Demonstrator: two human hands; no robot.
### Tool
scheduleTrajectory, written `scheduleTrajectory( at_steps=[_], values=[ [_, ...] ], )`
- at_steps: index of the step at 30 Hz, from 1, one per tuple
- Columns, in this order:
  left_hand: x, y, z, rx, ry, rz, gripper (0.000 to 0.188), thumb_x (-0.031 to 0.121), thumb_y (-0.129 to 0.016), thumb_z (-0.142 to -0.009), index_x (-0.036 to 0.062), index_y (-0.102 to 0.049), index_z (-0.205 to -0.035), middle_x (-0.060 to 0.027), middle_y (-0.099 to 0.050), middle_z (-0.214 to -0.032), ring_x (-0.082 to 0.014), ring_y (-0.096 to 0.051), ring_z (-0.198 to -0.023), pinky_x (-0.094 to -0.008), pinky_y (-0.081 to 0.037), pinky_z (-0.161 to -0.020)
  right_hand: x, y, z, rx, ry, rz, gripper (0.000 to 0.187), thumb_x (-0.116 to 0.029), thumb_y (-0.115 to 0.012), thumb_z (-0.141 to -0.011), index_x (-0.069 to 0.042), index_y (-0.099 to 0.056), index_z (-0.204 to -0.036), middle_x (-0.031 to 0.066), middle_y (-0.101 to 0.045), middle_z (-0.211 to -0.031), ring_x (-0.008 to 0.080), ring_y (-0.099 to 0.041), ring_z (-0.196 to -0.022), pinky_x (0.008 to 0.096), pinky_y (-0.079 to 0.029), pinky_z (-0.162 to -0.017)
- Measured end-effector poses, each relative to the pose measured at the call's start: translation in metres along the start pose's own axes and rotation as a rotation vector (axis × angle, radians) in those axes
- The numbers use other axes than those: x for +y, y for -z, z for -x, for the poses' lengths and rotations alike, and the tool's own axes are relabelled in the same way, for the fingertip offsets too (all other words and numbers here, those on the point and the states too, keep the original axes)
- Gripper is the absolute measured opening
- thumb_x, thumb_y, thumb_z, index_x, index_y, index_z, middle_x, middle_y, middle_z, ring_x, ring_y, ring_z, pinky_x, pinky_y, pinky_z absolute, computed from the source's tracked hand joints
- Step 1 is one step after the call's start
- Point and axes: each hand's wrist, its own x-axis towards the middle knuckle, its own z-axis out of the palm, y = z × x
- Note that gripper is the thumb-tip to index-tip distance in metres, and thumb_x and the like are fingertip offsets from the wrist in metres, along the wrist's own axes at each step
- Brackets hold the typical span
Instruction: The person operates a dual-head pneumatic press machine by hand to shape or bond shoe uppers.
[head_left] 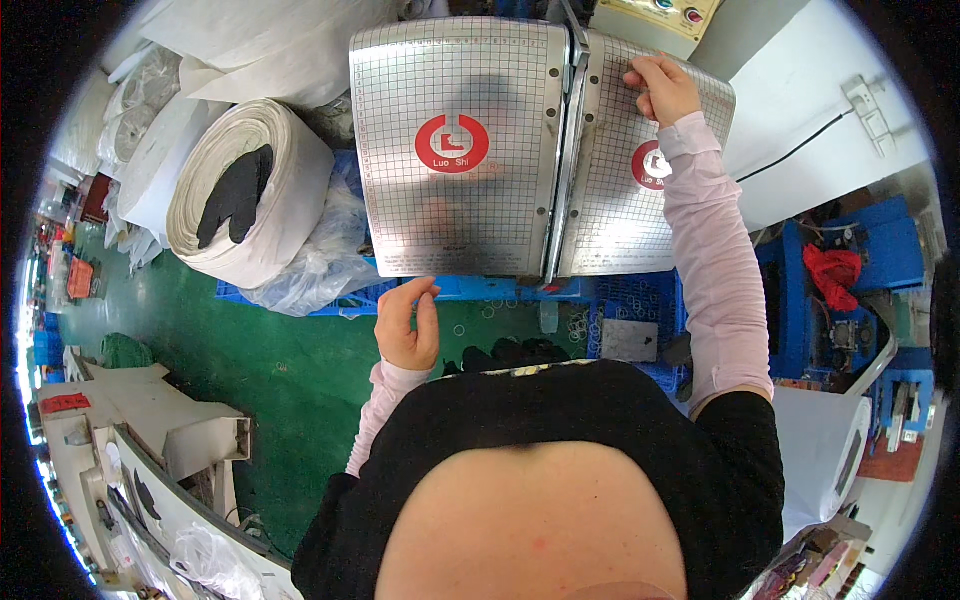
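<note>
Two shiny metal work plates lie before me, printed with a fine black grid and a red round emblem. A metal bar [566, 170] runs between the wide left plate [455, 215] and the narrower right plate [615, 215]. Over the upper part of the right plate is my right hand [668, 92], fingers bent inward; whether they pinch anything small is hidden. My left hand [407, 328] hangs just off the near edge of the left plate, fingers curled and thumb beside them, nothing showing in it. Pale pink sleeves cover both forearms.
At the left stands a big white material roll [300, 190] with black cut pieces [236, 198] on it. Clear plastic wrap [310, 275] lies below it. A control panel [660, 14] is at the far edge; blue machinery [870, 260] stands right. Green floor [300, 400] shows at left.
</note>
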Motion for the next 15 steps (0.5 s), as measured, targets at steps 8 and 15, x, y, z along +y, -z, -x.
scheduleTrajectory(
  at_steps=[8, 15],
  values=[
    [0.0027, -0.0013, -0.0006, 0.035, 0.084, 0.065, 0.013, 0.002, -0.054, -0.083, 0.0021, -0.062, -0.094, -0.0075, -0.065, -0.083, -0.0225, -0.059, -0.079, -0.0311, -0.044, -0.076, -0.0009, -0.0042, -0.0009, -0.034, 0.026, -0.026, 0.027, -0.024, -0.057, -0.085, 0.0, -0.062, -0.097, 0.0085, -0.062, -0.079, 0.0082, -0.04, -0.038, 0.0219, -0.027, -0.034],
    [0.0025, 0.0011, 0.0012, 0.004, 0.074, 0.104, 0.012, 0.005, -0.054, -0.083, 0.0018, -0.062, -0.092, -0.008, -0.065, -0.086, -0.0231, -0.059, -0.08, -0.0317, -0.043, -0.077, -0.0016, -0.0042, -0.0008, -0.037, 0.031, 0.003, 0.027, -0.024, -0.057, -0.085, 0.0, -0.062, -0.097, 0.008, -0.063, -0.08, 0.0079, -0.04, -0.038, 0.022, -0.027, -0.034]
  ],
)
